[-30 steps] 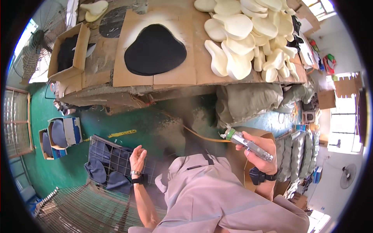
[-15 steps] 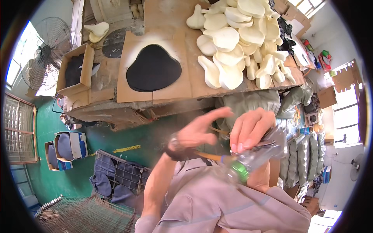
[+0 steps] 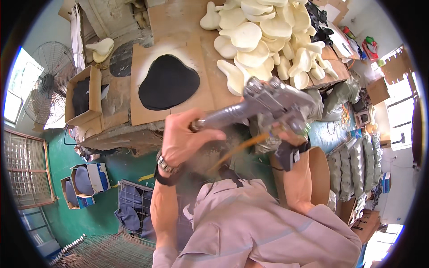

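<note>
A grey metal spray gun (image 3: pixel 272 105), smeared by motion, is held up in front of me over the table's near edge. My left hand (image 3: pixel 178 138) is closed round the end of its long tube-like part, thumb stretched along below. Mostly hidden behind the gun's body, my right hand (image 3: pixel 288 136) grips it from the right. A yellowish hose (image 3: pixel 241 149) trails down from the gun toward my lap. On the table beyond my left hand, a black saddle-shaped cover piece (image 3: pixel 169 82) lies flat on a cardboard sheet (image 3: pixel 137 67) whitened around the piece.
Cream foam bicycle saddles (image 3: pixel 254 38) are heaped at the table's right. An open carton (image 3: pixel 96 96) with black pieces stands at the left end, near a big fan (image 3: pixel 47 80). Boxes of saddles (image 3: pixel 91 178) and a wire cage (image 3: pixel 134 201) sit on the green floor.
The spray gun has risen from near my lap toward the table. My left hand, earlier apart with fingers spread, now closes on it. My view has shifted slightly.
</note>
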Action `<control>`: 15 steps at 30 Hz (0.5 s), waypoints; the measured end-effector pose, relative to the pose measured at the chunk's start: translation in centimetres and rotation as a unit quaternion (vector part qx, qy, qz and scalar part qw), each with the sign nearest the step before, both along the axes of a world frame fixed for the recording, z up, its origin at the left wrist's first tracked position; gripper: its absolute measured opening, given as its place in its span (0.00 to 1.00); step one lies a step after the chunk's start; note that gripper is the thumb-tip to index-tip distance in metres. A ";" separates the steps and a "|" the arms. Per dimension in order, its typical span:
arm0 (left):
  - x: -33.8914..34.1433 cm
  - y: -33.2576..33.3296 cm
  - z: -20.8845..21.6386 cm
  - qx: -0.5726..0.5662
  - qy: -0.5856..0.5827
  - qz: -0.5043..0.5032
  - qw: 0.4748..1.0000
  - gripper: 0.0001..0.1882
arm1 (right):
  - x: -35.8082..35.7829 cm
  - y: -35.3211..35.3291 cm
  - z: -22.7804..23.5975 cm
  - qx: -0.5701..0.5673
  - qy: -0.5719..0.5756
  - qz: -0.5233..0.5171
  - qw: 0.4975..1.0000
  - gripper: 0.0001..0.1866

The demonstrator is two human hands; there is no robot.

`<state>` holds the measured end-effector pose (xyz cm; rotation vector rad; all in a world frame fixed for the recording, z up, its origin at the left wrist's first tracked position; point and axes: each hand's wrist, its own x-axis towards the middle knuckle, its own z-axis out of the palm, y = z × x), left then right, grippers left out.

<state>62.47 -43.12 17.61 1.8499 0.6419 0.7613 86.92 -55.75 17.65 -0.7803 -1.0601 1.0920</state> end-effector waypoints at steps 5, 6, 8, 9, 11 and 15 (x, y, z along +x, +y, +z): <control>-0.1 -0.8 0.1 0.105 -0.018 0.070 0.992 0.24 | -0.4 -3.9 -2.9 -0.146 -0.293 -0.231 0.916 0.15; -0.1 -1.1 0.6 0.125 -0.026 0.078 0.989 0.24 | -0.6 -3.9 -2.8 -0.145 -0.258 -0.207 0.933 0.17; -0.5 -1.5 0.9 0.165 -0.044 0.107 0.979 0.24 | -2.6 -1.7 0.7 -0.115 -0.131 -0.127 0.977 0.19; -0.6 -1.7 1.0 0.181 -0.049 0.133 0.973 0.24 | -3.0 -1.9 1.0 -0.116 -0.104 -0.146 0.977 0.19; -0.7 -2.0 1.2 0.214 -0.061 0.183 0.957 0.24 | -1.8 -3.7 0.3 -0.255 -0.184 -0.171 0.934 0.19; -0.7 -2.4 1.6 0.112 -0.090 0.306 0.941 0.24 | -4.5 -3.9 3.1 -0.149 -0.127 -0.223 0.955 0.19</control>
